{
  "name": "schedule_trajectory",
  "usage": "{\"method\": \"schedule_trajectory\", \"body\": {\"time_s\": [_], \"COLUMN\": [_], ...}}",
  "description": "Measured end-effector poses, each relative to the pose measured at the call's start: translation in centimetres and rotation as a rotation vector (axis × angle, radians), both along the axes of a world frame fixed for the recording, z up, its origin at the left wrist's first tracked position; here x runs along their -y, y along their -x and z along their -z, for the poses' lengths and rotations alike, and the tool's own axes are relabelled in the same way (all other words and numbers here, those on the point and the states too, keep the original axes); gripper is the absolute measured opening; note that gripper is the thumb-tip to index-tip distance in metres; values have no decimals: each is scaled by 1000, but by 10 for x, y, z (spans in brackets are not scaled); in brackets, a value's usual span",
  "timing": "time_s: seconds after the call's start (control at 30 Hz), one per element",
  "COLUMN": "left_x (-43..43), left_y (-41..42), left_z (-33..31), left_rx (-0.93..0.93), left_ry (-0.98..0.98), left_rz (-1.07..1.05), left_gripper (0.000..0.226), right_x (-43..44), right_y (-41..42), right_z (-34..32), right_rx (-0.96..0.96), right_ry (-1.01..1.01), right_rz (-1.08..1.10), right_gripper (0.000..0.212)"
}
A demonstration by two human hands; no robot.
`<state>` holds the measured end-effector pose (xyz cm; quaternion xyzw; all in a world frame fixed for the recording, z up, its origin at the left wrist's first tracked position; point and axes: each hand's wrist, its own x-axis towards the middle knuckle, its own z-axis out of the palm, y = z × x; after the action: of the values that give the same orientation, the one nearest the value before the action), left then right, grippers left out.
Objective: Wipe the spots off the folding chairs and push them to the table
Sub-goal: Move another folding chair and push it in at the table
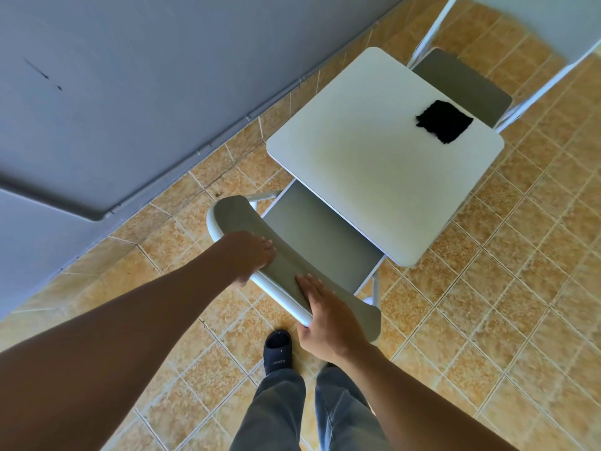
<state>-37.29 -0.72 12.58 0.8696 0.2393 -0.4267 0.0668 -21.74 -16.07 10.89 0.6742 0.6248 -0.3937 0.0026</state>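
Note:
A grey-and-white folding chair (320,242) stands in front of me, its seat partly tucked under a small white square table (367,157). My left hand (252,257) grips the left part of the chair's backrest (286,265). Further right on the same backrest, my right hand (325,315) holds the top edge. A black cloth (444,121) lies on the table's far right corner. A second folding chair (461,83) sits at the table's far side, its seat partly under the tabletop.
A grey wall (130,92) with a baseboard runs along the left, close to the chair. The floor is orange-tan tile (487,304). My legs and a dark slipper (278,351) are just behind the chair.

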Motion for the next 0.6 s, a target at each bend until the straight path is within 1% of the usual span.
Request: {"method": "schedule_trajectory", "body": {"time_s": [0.07,0.2,0.33,0.4,0.5,0.57,0.6], "left_x": [-2,-18,-19,-13,-14,-22,-26], "left_y": [1,3,3,2,-11,-29,-39], "left_z": [3,-1,0,0,-10,-26,-34], "left_rx": [2,10,42,29,-36,-102,-112], "left_ry": [-3,-17,-49,-70,-113,-140,-133], "left_rz": [8,-34,-81,-99,-140,-145,-142], "left_gripper": [82,77,73,70,61,55,54], "right_x": [-1,-22,-24,-21,-24,-32,-36], "right_y": [1,12,13,5,-22,-50,-64], "right_z": [-3,-6,-6,-7,-17,-28,-31], "right_rx": [26,28,14,-43,-214,-246,-232], "right_ry": [-3,38,61,114,270,274,237], "right_rz": [55,73,69,58,75,90,116], "right_gripper": [86,89,90,92,99,100,95]}}
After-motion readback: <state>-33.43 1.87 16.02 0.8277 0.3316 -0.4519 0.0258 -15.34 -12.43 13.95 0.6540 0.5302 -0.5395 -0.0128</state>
